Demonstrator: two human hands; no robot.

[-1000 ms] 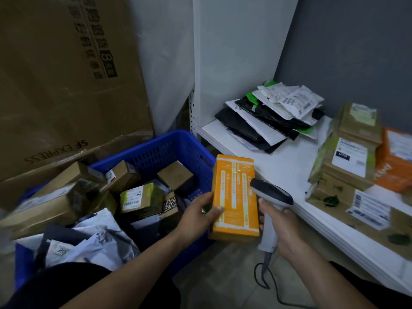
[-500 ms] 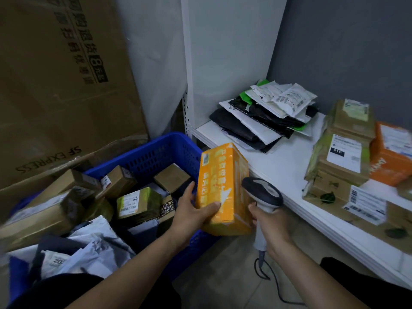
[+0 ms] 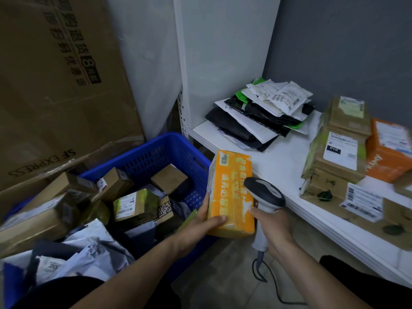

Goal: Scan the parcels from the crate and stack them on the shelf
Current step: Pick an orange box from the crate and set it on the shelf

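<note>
My left hand (image 3: 201, 226) grips an orange parcel (image 3: 229, 192) at its lower left edge, holding it upright over the right rim of the blue crate (image 3: 169, 150). A barcode label shows on the parcel's top left corner. My right hand (image 3: 270, 226) grips the handle of a grey-and-black barcode scanner (image 3: 264, 195), whose head sits against the parcel's right side. The crate holds several cardboard boxes and grey mailer bags. The white shelf (image 3: 283, 166) lies to the right.
On the shelf lie a pile of black and white mailer bags (image 3: 263, 114), stacked brown boxes (image 3: 338, 148) and an orange box (image 3: 389, 150). A large cardboard carton (image 3: 55, 85) leans behind the crate. The scanner cable (image 3: 267, 284) trails on the floor.
My left hand has turned the orange parcel, so its broad face gave way to a narrower side and the barcode corner now shows on top. The scanner stays beside it.
</note>
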